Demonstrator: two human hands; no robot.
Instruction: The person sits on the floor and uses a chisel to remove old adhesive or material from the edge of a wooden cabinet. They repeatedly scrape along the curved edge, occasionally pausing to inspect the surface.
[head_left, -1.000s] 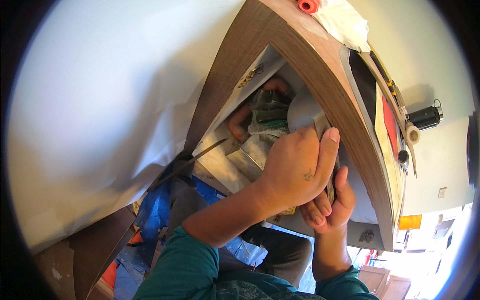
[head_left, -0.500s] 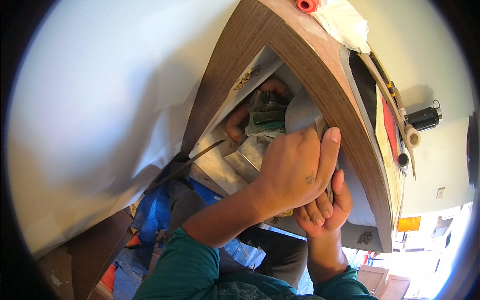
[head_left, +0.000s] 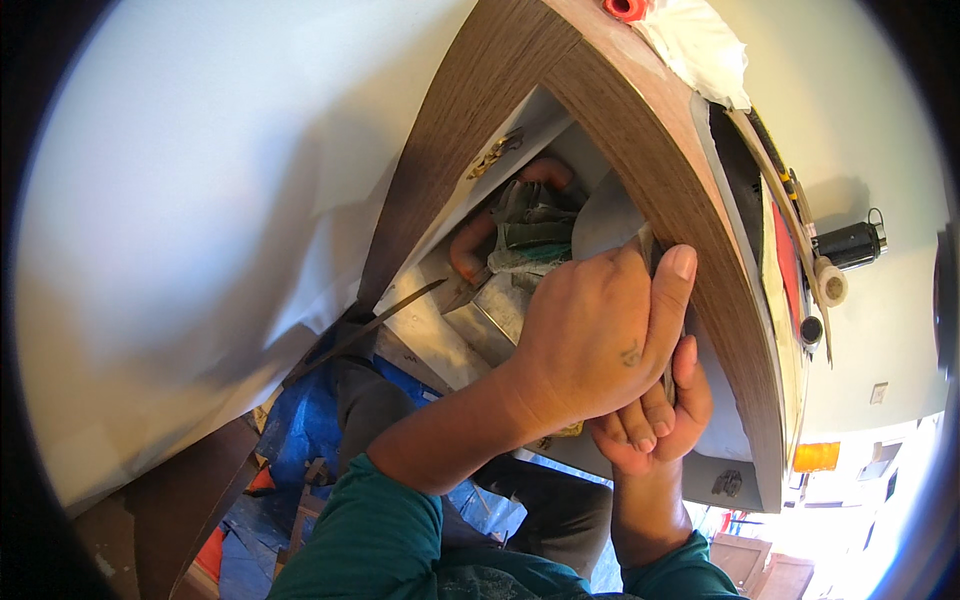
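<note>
My left hand [head_left: 598,335] is closed on a thin, flat, greyish-brown strip [head_left: 648,243], thumb laid along it. The strip is pressed at the inner edge of a curved wood-grain cabinet frame [head_left: 690,200]. Just below, my right hand [head_left: 665,425] is closed around the lower part of the strip, its fingertips curled under my left hand. Most of the strip is hidden by my hands, so its exact kind cannot be made out.
Inside the cabinet are an orange-brown pipe [head_left: 470,245], greenish-grey cloth [head_left: 535,230] and a metal box [head_left: 490,310]. A brass hinge [head_left: 495,155] sits on the left frame. On top rest a white bag [head_left: 695,45] and a black bottle [head_left: 850,243]. Blue sheeting [head_left: 300,430] covers the floor.
My left thumb and the upper end of the strip have shifted slightly right along the frame edge. Both hands keep their grip, and the view has moved a little.
</note>
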